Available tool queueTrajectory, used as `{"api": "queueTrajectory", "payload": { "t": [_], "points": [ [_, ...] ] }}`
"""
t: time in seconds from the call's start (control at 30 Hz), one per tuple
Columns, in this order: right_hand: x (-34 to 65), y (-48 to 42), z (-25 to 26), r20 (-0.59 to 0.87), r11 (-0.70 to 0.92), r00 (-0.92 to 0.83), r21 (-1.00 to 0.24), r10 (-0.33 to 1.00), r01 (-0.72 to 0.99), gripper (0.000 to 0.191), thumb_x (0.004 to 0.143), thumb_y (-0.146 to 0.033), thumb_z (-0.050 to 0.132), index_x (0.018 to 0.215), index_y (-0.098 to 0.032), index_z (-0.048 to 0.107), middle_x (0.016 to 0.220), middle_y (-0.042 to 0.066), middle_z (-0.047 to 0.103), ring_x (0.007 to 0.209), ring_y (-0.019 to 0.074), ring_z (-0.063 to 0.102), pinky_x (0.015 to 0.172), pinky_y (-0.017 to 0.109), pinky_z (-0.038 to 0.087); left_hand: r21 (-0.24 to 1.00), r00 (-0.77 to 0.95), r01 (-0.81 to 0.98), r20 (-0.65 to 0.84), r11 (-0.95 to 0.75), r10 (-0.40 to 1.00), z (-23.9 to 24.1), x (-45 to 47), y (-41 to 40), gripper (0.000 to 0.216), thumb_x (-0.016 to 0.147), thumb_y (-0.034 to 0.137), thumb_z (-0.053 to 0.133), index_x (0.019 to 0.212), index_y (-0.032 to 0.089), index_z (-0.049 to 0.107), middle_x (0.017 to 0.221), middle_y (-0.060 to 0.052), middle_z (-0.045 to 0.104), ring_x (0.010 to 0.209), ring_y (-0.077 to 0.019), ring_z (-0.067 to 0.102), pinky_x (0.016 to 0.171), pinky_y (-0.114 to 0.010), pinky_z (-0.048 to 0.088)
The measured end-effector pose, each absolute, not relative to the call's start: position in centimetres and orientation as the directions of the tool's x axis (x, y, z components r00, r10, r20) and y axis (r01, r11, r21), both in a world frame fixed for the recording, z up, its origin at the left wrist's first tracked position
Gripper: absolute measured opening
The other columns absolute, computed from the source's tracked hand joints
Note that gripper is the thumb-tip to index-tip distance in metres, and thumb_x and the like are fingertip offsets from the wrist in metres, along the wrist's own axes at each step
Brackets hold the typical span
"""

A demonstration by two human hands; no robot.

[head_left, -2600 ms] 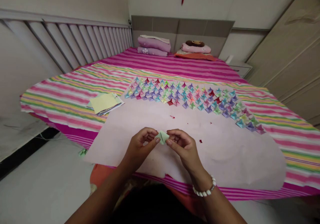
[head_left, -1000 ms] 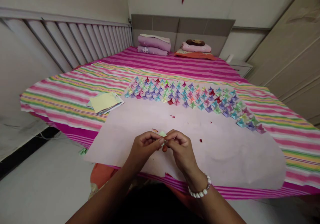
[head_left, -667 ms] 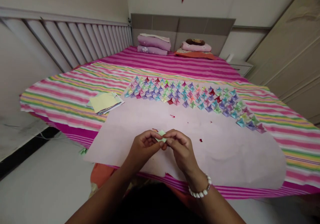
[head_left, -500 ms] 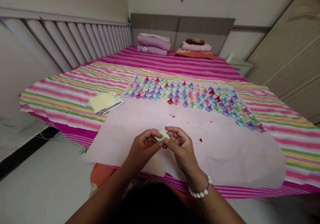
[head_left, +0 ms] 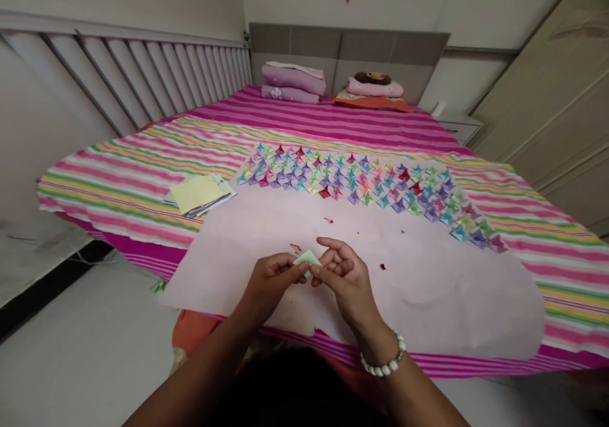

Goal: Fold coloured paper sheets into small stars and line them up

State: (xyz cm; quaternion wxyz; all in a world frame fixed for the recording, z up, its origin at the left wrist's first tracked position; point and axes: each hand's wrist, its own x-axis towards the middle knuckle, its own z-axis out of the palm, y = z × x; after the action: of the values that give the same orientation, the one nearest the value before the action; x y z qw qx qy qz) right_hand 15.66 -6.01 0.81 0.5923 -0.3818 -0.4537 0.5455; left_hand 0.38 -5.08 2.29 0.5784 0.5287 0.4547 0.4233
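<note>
A small pale-green folded paper (head_left: 308,259) is held up between my two hands, above a large pinkish paper sheet (head_left: 228,268) spread on the bed. My left hand (head_left: 273,278) pinches its left side between thumb and fingers. On the other side, my right hand (head_left: 343,276) grips it with the thumb, while the index finger is raised away. Fingers cover the lower edges of the folded paper. Beyond the hands, rows of small folded paper pieces (head_left: 353,197) in many colours stand along the sheet's far side.
A stack of loose paper squares (head_left: 200,193) lies left of the sheet on the striped bedcover (head_left: 118,186). Small red scraps (head_left: 383,266) are scattered on the sheet. Folded bedding (head_left: 292,83) sits by the headboard (head_left: 304,43). A white rail (head_left: 157,65) runs along the left.
The pale-green paper has been turned, with one corner now pointing up. My left fingers have drawn closer together, uncovering a small scrap behind them.
</note>
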Motion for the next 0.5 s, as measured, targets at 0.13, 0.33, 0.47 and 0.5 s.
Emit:
{"api": "queueTrajectory", "payload": {
  "t": [0.13,0.33,0.47,0.5],
  "points": [
    [15.8,-5.9,0.5,0.107,0.093,-0.026,-0.939,0.994,-0.330,0.047,0.072,-0.020,0.074,0.117,-0.022,0.060,0.067,-0.005,0.060,0.053,0.0105,0.062,0.054,0.023,0.051,0.999,0.228,-0.006,-0.048,0.051,0.973,2.0,0.2,-4.9,0.026,0.079,0.037,0.065,0.065,0.015,0.070,0.063,-0.003,0.064,0.065,-0.0148,0.056,0.066,-0.027,0.044],
    [15.6,-5.8,0.1,0.105,0.116,0.050,-0.928,0.993,-0.354,0.050,0.074,-0.020,0.073,0.121,-0.022,0.057,0.067,-0.005,0.062,0.055,0.0116,0.062,0.059,0.027,0.052,0.979,0.235,-0.140,-0.111,0.147,0.966,1.1,0.9,-5.0,0.024,0.080,0.038,0.066,0.079,0.015,0.070,0.071,-0.004,0.068,0.071,-0.0151,0.060,0.068,-0.026,0.045],
    [15.3,-5.9,-0.1,0.109,0.145,0.122,-0.929,0.986,-0.342,0.047,0.073,-0.022,0.074,0.117,-0.023,0.058,0.070,-0.004,0.062,0.059,0.0116,0.061,0.062,0.027,0.052,0.922,0.216,-0.324,-0.145,0.211,0.966,0.7,1.5,-5.1,0.021,0.068,0.029,0.078,0.079,0.014,0.069,0.074,-0.003,0.069,0.073,-0.0135,0.061,0.070,-0.025,0.046],
    [15.3,-5.9,-0.2,0.116,0.143,0.100,-0.930,0.988,-0.339,0.047,0.073,-0.022,0.074,0.117,-0.023,0.059,0.073,-0.003,0.063,0.062,0.0121,0.061,0.065,0.028,0.052,0.897,0.212,-0.377,-0.159,0.231,0.964,0.7,1.5,-5.0,0.020,0.068,0.028,0.079,0.076,0.014,0.068,0.071,-0.002,0.068,0.070,-0.0118,0.060,0.069,-0.023,0.046]
  ]
}}
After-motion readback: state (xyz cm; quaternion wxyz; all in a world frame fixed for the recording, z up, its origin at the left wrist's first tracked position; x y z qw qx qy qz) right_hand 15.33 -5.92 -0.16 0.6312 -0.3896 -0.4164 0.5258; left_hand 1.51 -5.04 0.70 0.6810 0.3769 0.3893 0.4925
